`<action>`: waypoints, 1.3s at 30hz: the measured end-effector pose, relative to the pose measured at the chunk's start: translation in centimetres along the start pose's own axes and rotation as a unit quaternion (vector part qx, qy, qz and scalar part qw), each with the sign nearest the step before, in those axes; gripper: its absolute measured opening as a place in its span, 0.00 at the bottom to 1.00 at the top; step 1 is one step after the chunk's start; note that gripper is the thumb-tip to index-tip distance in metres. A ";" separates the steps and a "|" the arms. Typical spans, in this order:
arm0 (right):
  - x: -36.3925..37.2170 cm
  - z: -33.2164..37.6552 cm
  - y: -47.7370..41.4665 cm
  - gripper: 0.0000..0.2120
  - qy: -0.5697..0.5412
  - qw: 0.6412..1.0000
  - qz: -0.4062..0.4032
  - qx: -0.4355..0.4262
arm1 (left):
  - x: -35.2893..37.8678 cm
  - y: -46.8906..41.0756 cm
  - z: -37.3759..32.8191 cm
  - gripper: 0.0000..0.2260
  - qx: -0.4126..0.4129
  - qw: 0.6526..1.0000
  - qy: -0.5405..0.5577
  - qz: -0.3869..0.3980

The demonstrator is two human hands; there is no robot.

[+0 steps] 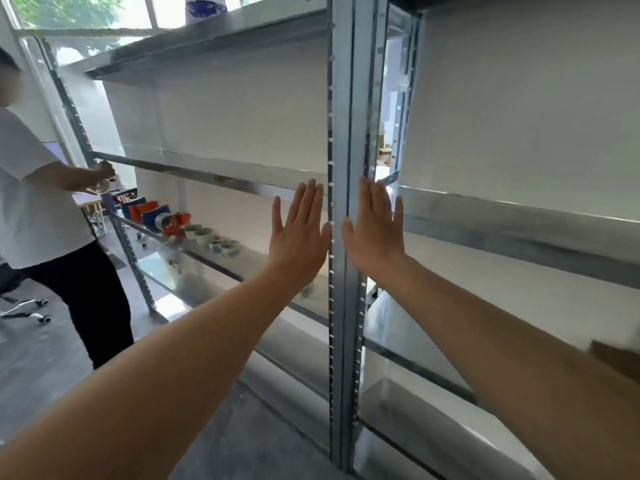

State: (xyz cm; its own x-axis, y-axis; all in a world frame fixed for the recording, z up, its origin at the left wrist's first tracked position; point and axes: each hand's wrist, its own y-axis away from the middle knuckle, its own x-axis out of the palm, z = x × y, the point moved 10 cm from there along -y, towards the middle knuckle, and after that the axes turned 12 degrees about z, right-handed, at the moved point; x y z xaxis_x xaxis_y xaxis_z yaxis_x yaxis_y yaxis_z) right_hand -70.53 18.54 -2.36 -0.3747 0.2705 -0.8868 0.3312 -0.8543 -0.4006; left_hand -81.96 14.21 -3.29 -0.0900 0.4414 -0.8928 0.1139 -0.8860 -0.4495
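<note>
We hold our left hand (299, 230) and right hand (375, 226) up flat, fingers straight and gripping nothing, just either side of the grey slotted steel upright post (343, 116) of the galvanised metal shelving rack (214, 169). Whether they touch it we cannot tell.

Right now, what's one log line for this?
left hand: open, flat | right hand: open, flat | between them: shelf post | holding: nothing

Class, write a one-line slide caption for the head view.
Left hand and right hand, fingers straight, held up either side of the shelving upright; tape rolls sit on a shelf.
</note>
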 end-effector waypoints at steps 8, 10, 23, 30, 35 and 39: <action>-12.1 -10.8 6.6 0.33 0.103 0.990 -0.060 0.079 | -6.2 1.5 -17.1 0.26 0.123 0.989 0.067 -0.048; -16.3 -13.8 8.9 0.33 0.118 0.984 -0.085 0.101 | -8.3 2.4 -20.9 0.26 0.140 0.985 0.087 -0.059; -34.7 -36.9 34.7 0.33 0.279 0.911 -0.107 0.284 | -17.4 16.0 -53.2 0.28 0.283 0.937 0.192 -0.076; -43.3 -44.2 51.0 0.33 0.307 0.862 -0.124 0.384 | -23.9 26.5 -69.5 0.28 0.404 0.883 0.225 -0.084; -47.4 -47.9 65.0 0.34 0.250 0.822 -0.144 0.490 | -27.2 37.1 -78.5 0.28 0.498 0.815 0.286 -0.075; -49.7 -49.4 73.0 0.34 0.262 0.769 -0.155 0.562 | -28.7 44.9 -82.9 0.27 0.567 0.760 0.308 -0.077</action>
State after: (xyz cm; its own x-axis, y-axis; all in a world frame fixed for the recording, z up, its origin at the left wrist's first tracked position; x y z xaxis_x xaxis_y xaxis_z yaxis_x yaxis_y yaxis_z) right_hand 15.05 -35.30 1.09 0.2130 0.4281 -0.8783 -0.7713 -0.4782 -0.4202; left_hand 7.72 -26.40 -0.32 0.5045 0.2260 -0.8333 -0.8080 -0.2164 -0.5479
